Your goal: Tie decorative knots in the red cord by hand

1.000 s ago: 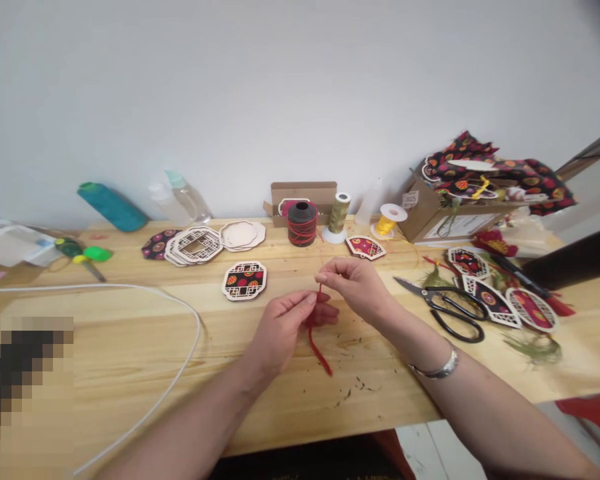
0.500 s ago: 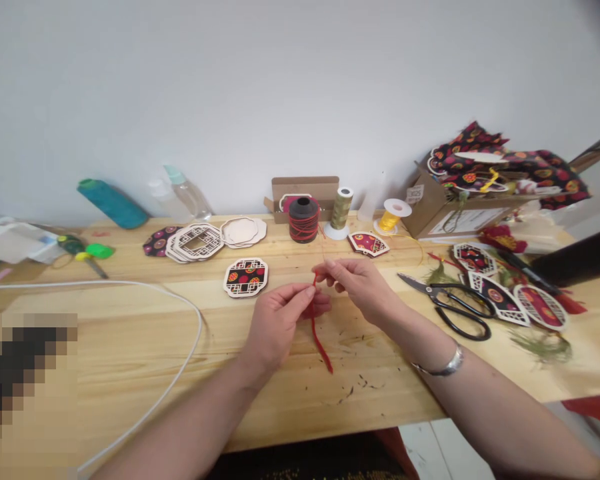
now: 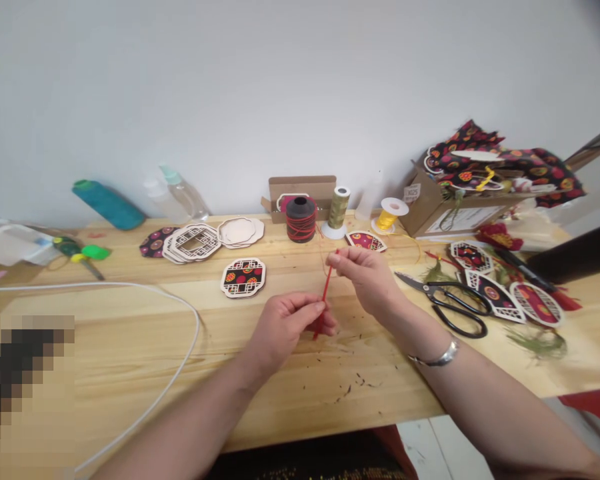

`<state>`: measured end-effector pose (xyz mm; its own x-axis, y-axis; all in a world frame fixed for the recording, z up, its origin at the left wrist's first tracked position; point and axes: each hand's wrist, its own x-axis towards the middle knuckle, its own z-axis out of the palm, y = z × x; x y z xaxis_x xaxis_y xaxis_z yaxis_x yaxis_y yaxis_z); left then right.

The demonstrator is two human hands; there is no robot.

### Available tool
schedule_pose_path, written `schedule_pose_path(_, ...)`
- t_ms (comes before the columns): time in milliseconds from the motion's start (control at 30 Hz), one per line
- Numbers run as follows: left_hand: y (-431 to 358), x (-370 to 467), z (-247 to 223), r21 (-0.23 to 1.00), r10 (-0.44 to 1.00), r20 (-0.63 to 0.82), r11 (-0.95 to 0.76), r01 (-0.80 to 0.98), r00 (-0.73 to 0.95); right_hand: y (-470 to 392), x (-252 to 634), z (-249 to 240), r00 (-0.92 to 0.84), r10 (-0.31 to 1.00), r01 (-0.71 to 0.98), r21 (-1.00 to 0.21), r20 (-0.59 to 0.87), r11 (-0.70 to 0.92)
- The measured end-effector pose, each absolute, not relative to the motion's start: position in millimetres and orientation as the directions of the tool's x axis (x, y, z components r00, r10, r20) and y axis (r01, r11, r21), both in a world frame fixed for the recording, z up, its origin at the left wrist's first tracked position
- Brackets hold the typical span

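a: what do the hands have?

b: a red cord (image 3: pixel 324 297). the left hand (image 3: pixel 286 327) pinches its lower end between thumb and forefinger, the other fingers curled in. the right hand (image 3: pixel 367 277) pinches the upper end, fingertips closed on it.

a: so where does the cord sit?

b: stretched between the two pinches, slanting up from the left fingers to the right ones, just above the table (image 3: pixel 130 373). a short tip pokes out below the left thumb.

a: what's beyond the fingers?

b: past the right fingertips, a small fan piece (image 3: pixel 365 241), then a black spool (image 3: pixel 301 219) wound with red, a green spool (image 3: pixel 338 210) and a yellow spool (image 3: pixel 390 216) near the wall. to the left of the left fingers lies an octagon piece (image 3: pixel 243 277), and further back a stack of frames (image 3: pixel 193 243).

a: and on the right side?

b: scissors (image 3: pixel 447 303) lie just right of the right wrist, which wears a bracelet (image 3: pixel 436 358). more fan pieces (image 3: pixel 500 293) beyond them, and a box (image 3: pixel 450 207) of patterned cloth behind.

a: anything near the left arm?

b: a white cable (image 3: pixel 180 320) curves across the table, well apart from the fingers. thread scraps (image 3: pixel 353 387) lie under the hands.
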<state>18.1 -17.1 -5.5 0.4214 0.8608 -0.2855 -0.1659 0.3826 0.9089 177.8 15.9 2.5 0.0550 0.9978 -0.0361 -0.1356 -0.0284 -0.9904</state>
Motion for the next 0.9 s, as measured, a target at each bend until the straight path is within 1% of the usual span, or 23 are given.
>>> schedule_pose_path(167,-19,17,-1,0.919,0.793,-0.285,0.385,-0.080,0.539,27,195,5,0.211,0.975,-0.098,-0.991,0.069,0.091)
schedule_pose_path(233,-20,13,4,0.918,0.706,-0.305,0.397,0.000,0.639,30,201,8,0.279,0.951,-0.076,-0.984,0.136,0.163)
schedule_pose_path(267,-22,10,7,0.913,0.625,-0.315,0.406,0.047,0.714,31,204,10,0.313,0.935,-0.067,-0.978,0.169,0.199)
schedule_pose_path(300,-23,6,9,0.902,0.478,-0.331,0.413,0.124,0.813,31,206,12,0.341,0.918,-0.057,-0.971,0.201,0.234)
schedule_pose_path(333,-24,2,11,0.878,0.272,-0.347,0.429,0.210,0.897,30,209,16,0.356,0.904,-0.043,-0.962,0.238,0.270)
schedule_pose_path(367,-25,-1,13,0.860,0.129,-0.323,0.453,0.234,0.937,29,211,20,0.351,0.893,-0.020,-0.951,0.282,0.308)
schedule_pose_path(400,-24,-4,14,0.847,0.091,-0.293,0.486,0.214,0.952,26,214,25,0.306,0.892,0.015,-0.939,0.332,0.345)
schedule_pose_path(433,-23,-5,14,0.849,0.125,-0.271,0.499,0.176,0.954,22,217,31,0.211,0.899,0.056,-0.923,0.384,0.381)
schedule_pose_path(467,-20,-5,13,0.859,0.223,-0.253,0.500,0.112,0.941,17,219,37,0.046,0.915,0.099,-0.913,0.401,0.395)
schedule_pose_path(500,-17,-4,12,0.879,0.468,-0.188,0.472,-0.064,0.864,12,220,43,-0.190,0.913,0.116,-0.915,0.361,0.386)
schedule_pose_path(533,-14,-3,10,0.881,0.740,-0.125,0.390,-0.269,0.660,7,221,49,-0.443,0.849,0.129,-0.917,0.287,0.377)
schedule_pose_path(567,-10,-1,8,0.866,0.887,-0.076,0.286,-0.411,0.456,2,221,53,-0.637,0.739,0.131,-0.915,0.218,0.383)
schedule_pose_path(600,-7,1,7,0.854,0.948,-0.056,0.209,-0.477,0.314,-2,219,57,-0.735,0.652,0.107,-0.917,0.188,0.385)
schedule_pose_path(633,-5,3,6,0.856,0.969,-0.054,0.170,-0.488,0.242,-5,217,58,-0.762,0.618,0.071,-0.924,0.192,0.375)
schedule_pose_path(667,-5,5,5,0.864,0.970,-0.050,0.160,-0.477,0.236,-6,214,57,-0.744,0.634,0.050,-0.929,0.211,0.367)
schedule_pose_path(733,-7,8,3,0.881,0.934,-0.064,0.218,-0.419,0.351,-5,207,50,-0.626,0.742,0.059,-0.934,0.240,0.351)
schedule_pose_path(800,-12,10,2,0.897,0.876,-0.113,0.293,-0.332,0.468,0,201,39,-0.510,0.832,0.117,-0.941,0.216,0.316)
schedule_pose_path(833,-14,11,2,0.901,0.855,-0.151,0.325,-0.286,0.496,4,199,33,-0.448,0.872,0.130,-0.951,0.196,0.281)
schedule_pose_path(900,-17,13,1,0.905,0.841,-0.226,0.368,-0.213,0.491,9,195,22,-0.370,0.914,0.111,-0.969,0.167,0.222)
